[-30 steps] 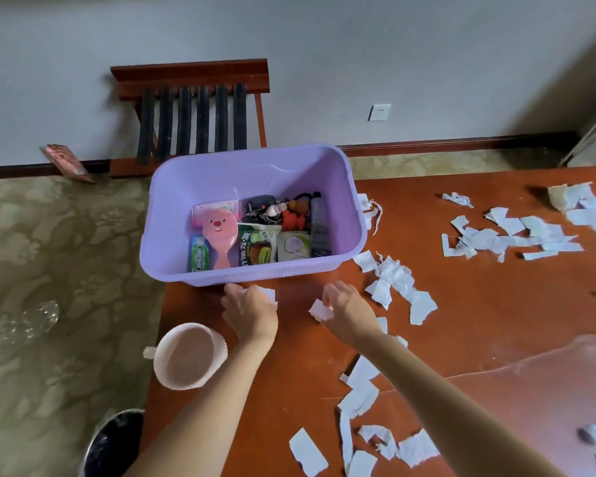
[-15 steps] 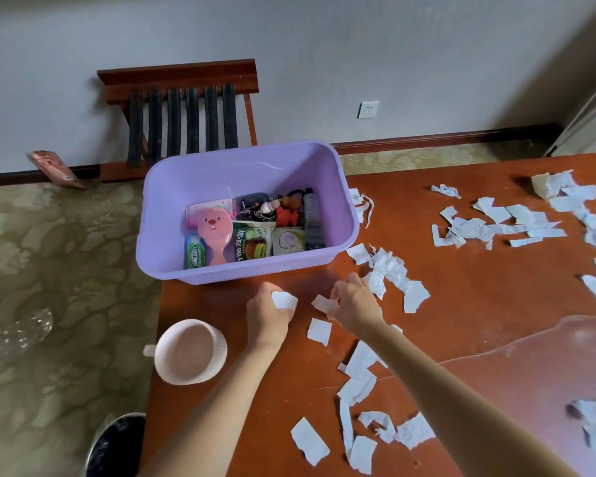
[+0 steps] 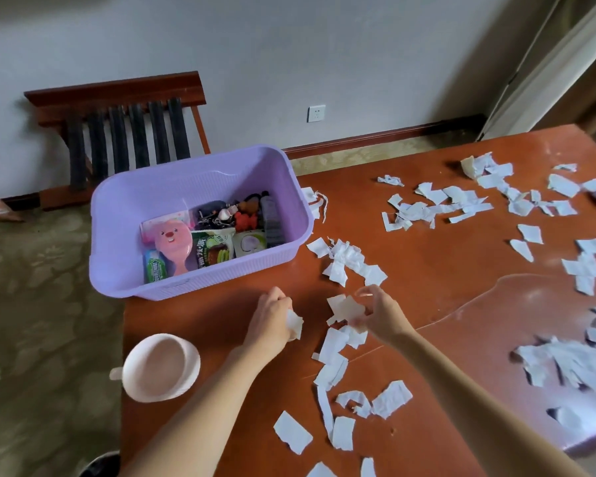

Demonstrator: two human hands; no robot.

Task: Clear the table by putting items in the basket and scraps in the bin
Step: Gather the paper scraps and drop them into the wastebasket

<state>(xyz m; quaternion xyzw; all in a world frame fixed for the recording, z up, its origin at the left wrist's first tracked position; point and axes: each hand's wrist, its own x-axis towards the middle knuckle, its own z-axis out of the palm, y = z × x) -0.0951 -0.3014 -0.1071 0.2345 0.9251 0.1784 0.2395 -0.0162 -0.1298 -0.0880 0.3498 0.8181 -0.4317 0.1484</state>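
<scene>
A red-brown table (image 3: 427, 270) by a grey wall is strewn with white paper scraps (image 3: 427, 208). The purple basket (image 3: 200, 287) sits at its far-left corner and already holds items. The left hand (image 3: 270, 316) is curled round a crumpled scrap (image 3: 295, 323). Just beside it, the right hand (image 3: 381, 315) pinches a few pieces (image 3: 344, 308). The bin (image 3: 100, 464) (only a dark edge shows) stands on the floor below. Loosely bunched paper could slip from either grip during the carry, and a sweeping forearm might knock the cup (image 3: 160, 366) off the table edge.
</scene>
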